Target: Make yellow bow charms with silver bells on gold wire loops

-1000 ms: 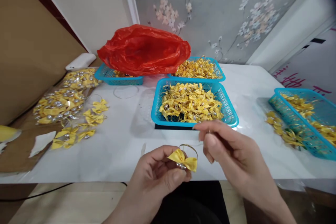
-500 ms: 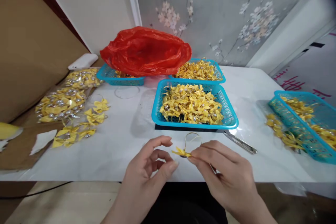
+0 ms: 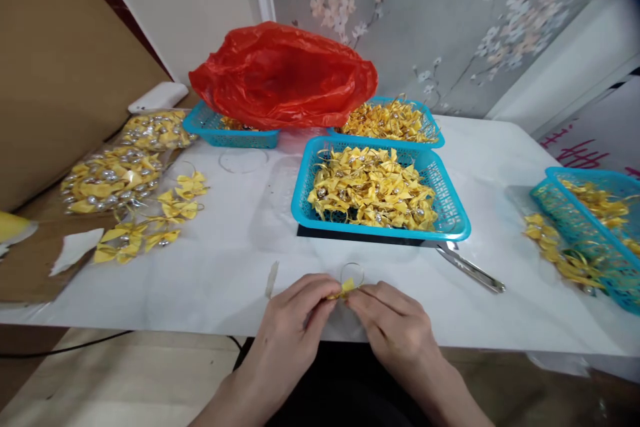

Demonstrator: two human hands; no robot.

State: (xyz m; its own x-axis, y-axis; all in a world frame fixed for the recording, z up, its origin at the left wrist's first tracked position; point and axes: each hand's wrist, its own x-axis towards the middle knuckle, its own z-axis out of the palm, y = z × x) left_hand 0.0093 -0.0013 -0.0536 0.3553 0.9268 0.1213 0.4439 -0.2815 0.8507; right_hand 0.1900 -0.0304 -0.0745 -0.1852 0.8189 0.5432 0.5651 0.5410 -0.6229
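Observation:
A small yellow ribbon bow (image 3: 345, 287) with a thin gold wire loop sits between my two hands at the table's near edge. My left hand (image 3: 295, 323) pinches its left side with the fingers closed. From the right, my right hand (image 3: 390, 327) pinches the same bow. Only a bit of the bow and its loop shows above my fingertips. Just beyond my hands stands a blue basket (image 3: 453, 203) heaped with the same yellow bows.
Scissors (image 3: 470, 267) lie right of my hands. A red plastic bag (image 3: 283, 77) covers a blue basket (image 3: 225, 135) at the back, beside another full basket (image 3: 390, 121). A further basket (image 3: 585, 227) stands far right. Loose bows (image 3: 150, 223) and bagged bows (image 3: 113, 180) lie left.
Both hands came together and down to the table's near edge, closing on the bow; earlier the left hand held it alone, then opened while the right took it. The view tilted down slightly.

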